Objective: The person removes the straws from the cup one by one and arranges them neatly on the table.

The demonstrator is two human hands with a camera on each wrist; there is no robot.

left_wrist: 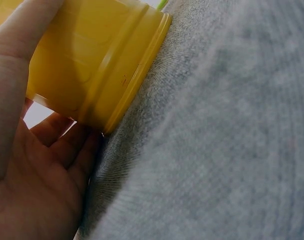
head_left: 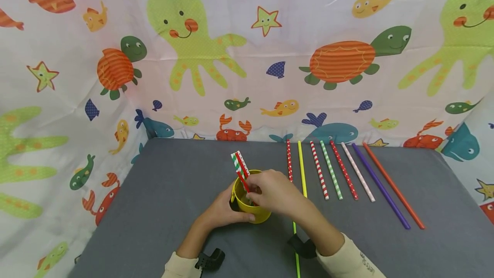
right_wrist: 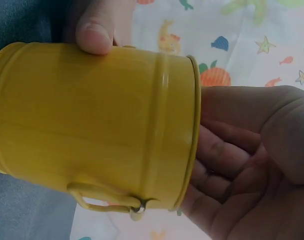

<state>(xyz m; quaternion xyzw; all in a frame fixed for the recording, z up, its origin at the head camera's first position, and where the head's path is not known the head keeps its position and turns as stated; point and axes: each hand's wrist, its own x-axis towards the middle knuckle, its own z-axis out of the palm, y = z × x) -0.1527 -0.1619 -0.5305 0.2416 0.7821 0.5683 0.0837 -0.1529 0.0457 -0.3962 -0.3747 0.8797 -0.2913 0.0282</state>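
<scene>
A yellow bucket (head_left: pixel 259 215) (left_wrist: pixel 91 60) (right_wrist: pixel 86 120) stands on the grey cloth in the head view. My left hand (head_left: pixel 221 214) (left_wrist: pixel 36 185) grips its side, with the thumb (right_wrist: pixel 95 37) on the near wall. At the bucket's mouth my right hand (head_left: pixel 275 190) (right_wrist: pixel 252 165) pinches straws, its fingertips inside the rim and hidden by the wall in the right wrist view. Several paper straws (head_left: pixel 240 164), red and white and green and white, lean out over the back rim, and their lower ends are hidden.
To the right lies a row of straws: red dotted (head_left: pixel 289 158), yellow (head_left: pixel 302 164), red striped (head_left: pixel 319 170), green striped (head_left: pixel 331 170), another red dotted (head_left: pixel 344 170), pale pink (head_left: pixel 358 173), purple (head_left: pixel 380 185) and orange (head_left: pixel 393 185). A lime straw (head_left: pixel 297 263) extends below my right forearm. Printed fabric (head_left: pixel 239 63) stands behind.
</scene>
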